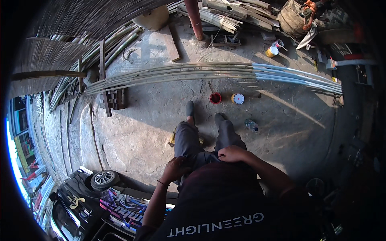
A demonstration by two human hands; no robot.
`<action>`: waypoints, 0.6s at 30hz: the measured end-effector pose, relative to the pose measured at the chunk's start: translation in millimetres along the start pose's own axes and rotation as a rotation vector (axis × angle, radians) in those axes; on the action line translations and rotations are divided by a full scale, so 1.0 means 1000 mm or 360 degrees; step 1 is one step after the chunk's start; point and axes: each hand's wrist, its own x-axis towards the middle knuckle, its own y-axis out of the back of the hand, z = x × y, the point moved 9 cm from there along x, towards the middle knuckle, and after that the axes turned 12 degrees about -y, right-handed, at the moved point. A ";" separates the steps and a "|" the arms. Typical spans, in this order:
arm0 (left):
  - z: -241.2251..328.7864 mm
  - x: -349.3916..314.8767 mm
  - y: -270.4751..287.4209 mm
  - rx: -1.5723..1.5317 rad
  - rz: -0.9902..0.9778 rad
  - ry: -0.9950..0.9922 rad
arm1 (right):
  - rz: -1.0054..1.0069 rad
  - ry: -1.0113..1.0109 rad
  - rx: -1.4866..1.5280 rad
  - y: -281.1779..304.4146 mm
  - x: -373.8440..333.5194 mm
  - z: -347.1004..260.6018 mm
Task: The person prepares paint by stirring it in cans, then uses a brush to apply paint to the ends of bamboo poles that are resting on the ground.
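Note:
My left hand [175,168] is at my left hip, its bent fingers closed on the grey trousers [187,138]. Over the right side of my waist, my right hand [233,154] has its fingers curled in on the trousers, below the hem of my dark shirt [217,193]. Ahead of my feet stand a red paint pot [215,98] with a brush [210,86] leaning in it and a tin with a white lid [238,99]. Beyond them lies a row of long bamboo poles [181,74], pale blue at the right end and bare at the left.
A clear plastic bottle [252,125] lies right of my feet. Something yellow [172,138] shows partly behind my legs. Wooden supports [106,98] hold the poles' left end. A red post [194,20], stacked wood [241,14] and a yellow tin [272,51] are farther off. A black vehicle [80,205] stands left.

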 end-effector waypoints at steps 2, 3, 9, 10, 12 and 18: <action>-0.021 0.036 0.021 0.0227 -0.0170 -0.0063 | 0.0073 -0.0045 0.0132 -0.002 0.020 -0.002; -0.026 0.057 0.034 0.0266 -0.0242 -0.0101 | 0.0126 -0.0068 0.0202 -0.002 0.028 -0.003; -0.072 0.085 0.047 0.0111 -0.1402 0.0396 | 0.0186 -0.0025 0.0695 -0.047 0.043 -0.032; -0.067 0.083 0.052 0.0125 -0.1444 0.0411 | 0.0125 0.0055 0.0790 -0.061 0.044 -0.040; -0.046 0.068 0.049 0.0087 -0.1775 0.0421 | 0.0075 0.0154 0.0903 -0.066 0.054 -0.032; -0.155 0.150 0.002 0.0366 -0.2197 0.0367 | 0.1435 -0.0943 0.2427 -0.107 0.159 0.278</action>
